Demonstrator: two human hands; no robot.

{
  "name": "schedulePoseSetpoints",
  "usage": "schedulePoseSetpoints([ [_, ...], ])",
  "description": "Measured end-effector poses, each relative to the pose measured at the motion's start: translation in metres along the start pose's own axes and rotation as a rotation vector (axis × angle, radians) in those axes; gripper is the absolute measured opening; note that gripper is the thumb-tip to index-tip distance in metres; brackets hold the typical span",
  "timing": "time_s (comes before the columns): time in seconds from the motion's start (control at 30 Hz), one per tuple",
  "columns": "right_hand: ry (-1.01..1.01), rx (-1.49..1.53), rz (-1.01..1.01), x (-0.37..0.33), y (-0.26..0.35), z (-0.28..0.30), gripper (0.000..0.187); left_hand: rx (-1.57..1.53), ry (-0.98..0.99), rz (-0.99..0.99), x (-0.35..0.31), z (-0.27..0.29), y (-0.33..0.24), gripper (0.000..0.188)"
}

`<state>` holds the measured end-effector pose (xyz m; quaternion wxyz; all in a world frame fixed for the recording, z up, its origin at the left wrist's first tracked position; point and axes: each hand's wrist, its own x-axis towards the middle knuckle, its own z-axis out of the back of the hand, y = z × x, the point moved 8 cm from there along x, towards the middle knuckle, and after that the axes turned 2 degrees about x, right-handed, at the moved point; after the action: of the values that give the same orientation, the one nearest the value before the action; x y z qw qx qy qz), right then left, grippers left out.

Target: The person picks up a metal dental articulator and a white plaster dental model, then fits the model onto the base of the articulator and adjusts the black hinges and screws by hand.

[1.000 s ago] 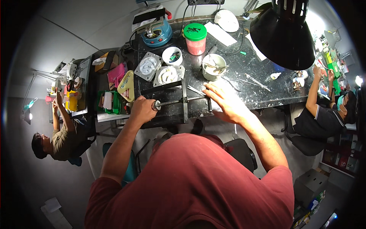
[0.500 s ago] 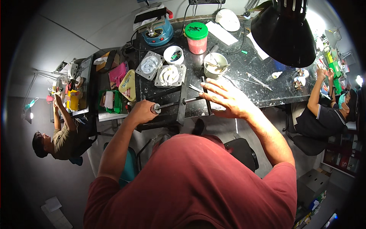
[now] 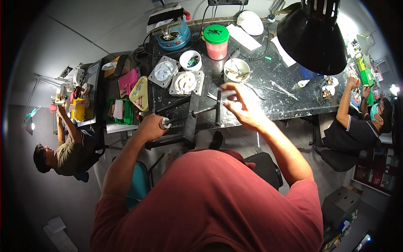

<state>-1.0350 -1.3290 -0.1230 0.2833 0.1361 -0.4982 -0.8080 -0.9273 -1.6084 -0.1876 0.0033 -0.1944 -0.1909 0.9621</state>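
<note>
A black metal screw clamp [image 3: 191, 122] lies sideways at the table's front edge, its threaded rod [image 3: 205, 110] running through the crossbar. My left hand [image 3: 151, 128] is closed at the clamp's left side, beside the round metal end [image 3: 166, 123] of the rod. At the rod's right end sits a dark crosswise handle bar [image 3: 218, 108]. My right hand [image 3: 243, 108] is just right of that bar, fingers bent and apart, holding nothing. Behind the clamp, two square metal flask halves [image 3: 173, 88] hold whitish plaster with horseshoe-shaped forms.
A white cup [image 3: 197, 56], a green-lidded pink jar [image 3: 217, 49] and a mixing bowl [image 3: 230, 77] stand behind. A blue machine [image 3: 178, 38] is at the back. A black lamp [image 3: 312, 40] overhangs the right. Thin tools [image 3: 283, 90] lie on the table. People work at both sides.
The clamp and my left hand have shifted slightly left. My right hand's fingers, stretched out over the handle bar before, are now bent and beside it.
</note>
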Motion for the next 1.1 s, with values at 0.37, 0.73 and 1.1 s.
schedulePoseSetpoints([
  [0.37, -0.053, -0.666, 0.326, 0.019, -0.016, -0.026, 0.034, 0.162, -0.189, 0.042, 0.014, 0.019, -0.001, 0.021],
  [0.73, -0.238, -0.1, 0.361, 0.013, 0.045, 0.02, 0.045, -0.096, 0.01, 0.052, -0.009, 0.037, -0.014, 0.017],
  [1.1, -0.165, -0.335, 0.726, 0.032, 0.061, -0.005, 0.041, -0.318, 0.07, -0.005, 0.016, 0.006, 0.007, 0.017],
])
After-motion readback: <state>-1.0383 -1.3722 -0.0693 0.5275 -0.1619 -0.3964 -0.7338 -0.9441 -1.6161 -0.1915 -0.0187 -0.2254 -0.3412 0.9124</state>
